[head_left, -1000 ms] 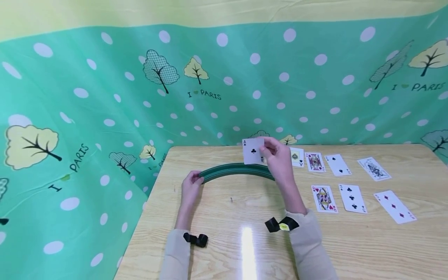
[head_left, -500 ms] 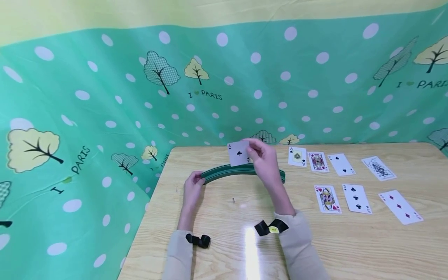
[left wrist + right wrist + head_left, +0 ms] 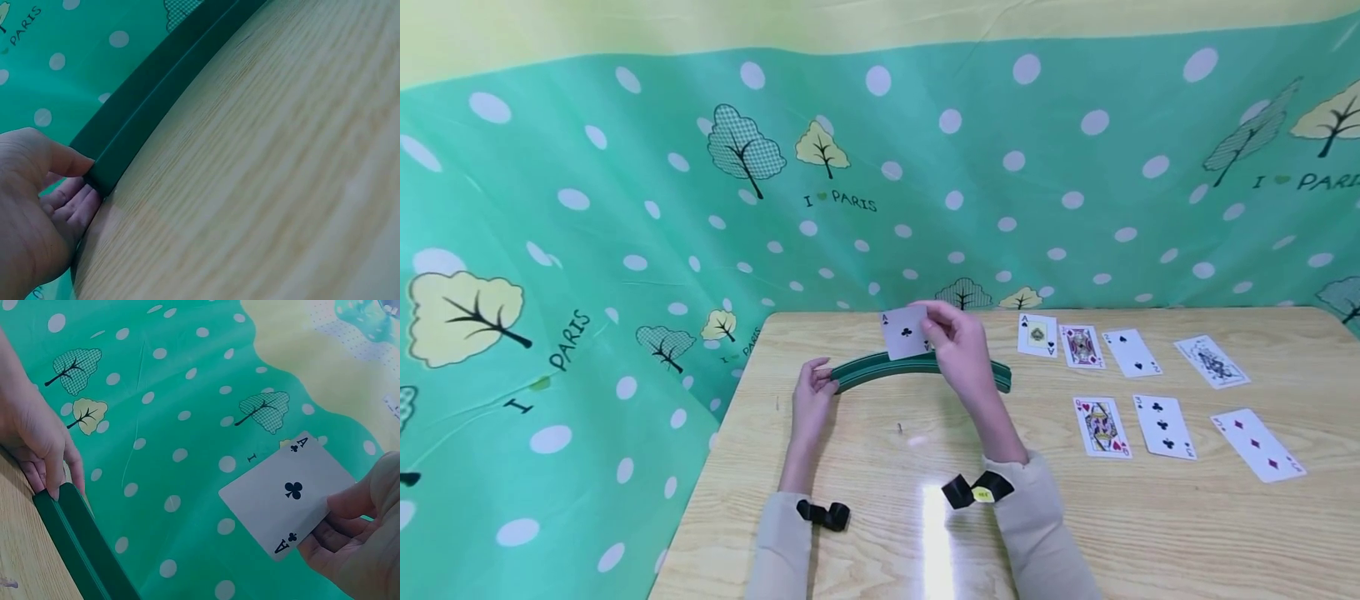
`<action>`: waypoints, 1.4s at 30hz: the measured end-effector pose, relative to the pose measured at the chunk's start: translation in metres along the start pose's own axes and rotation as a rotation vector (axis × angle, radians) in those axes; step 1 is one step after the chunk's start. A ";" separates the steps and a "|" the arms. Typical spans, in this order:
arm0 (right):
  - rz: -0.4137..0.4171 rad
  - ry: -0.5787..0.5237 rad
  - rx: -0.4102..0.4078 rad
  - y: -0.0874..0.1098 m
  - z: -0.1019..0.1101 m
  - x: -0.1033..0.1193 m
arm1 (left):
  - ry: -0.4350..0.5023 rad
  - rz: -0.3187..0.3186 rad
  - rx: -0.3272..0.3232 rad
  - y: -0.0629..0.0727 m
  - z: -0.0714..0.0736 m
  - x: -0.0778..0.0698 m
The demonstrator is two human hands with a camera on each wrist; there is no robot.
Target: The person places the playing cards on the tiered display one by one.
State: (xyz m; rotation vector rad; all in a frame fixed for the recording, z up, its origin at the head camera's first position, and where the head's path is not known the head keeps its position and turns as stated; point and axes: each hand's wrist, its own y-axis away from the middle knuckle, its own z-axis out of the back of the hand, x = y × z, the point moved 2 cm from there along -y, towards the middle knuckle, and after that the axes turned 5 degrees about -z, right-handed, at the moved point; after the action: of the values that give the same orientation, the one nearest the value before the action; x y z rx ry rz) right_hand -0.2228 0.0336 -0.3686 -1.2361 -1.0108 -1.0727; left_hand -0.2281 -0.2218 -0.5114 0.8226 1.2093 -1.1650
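Between thumb and curled fingers, my right hand pinches an ace of clubs by its right edge, face toward me. In the head view the card overlaps the middle of a curved green card holder with a long groove. My left hand grips the holder's left end; the left wrist view has the thumb on top and the other fingers curled at the end. The holder's groove holds no card in the stretch seen there. Part of the holder is hidden behind my right hand.
Right of the holder, face-up cards lie in two rows on the wooden table. The back row has an ace of spades and a joker-like card; the front row includes a queen of hearts. A dotted green cloth hangs behind.
My right hand has moved left with the ace of clubs, uncovering the holder's right end and the ace of spades. The card tilts a little more. My left hand stays on the holder.
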 end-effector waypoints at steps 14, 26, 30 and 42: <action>-0.018 0.019 0.007 -0.001 0.000 -0.002 | -0.021 0.008 -0.012 0.000 -0.002 -0.002; -0.038 0.045 0.008 -0.002 -0.003 -0.006 | -0.027 0.007 -0.003 0.001 0.001 -0.003; -0.066 0.026 0.004 -0.003 -0.006 -0.009 | -0.058 0.013 -0.007 0.003 0.001 -0.004; -0.076 0.035 0.001 -0.008 -0.015 -0.022 | -0.038 -0.002 -0.004 0.002 0.000 -0.005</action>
State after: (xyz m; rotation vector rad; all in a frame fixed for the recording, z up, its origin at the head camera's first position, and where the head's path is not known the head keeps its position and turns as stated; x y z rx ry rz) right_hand -0.2349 0.0203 -0.3893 -1.1822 -1.0376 -1.1490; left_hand -0.2262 -0.2201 -0.5072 0.7939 1.1811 -1.1743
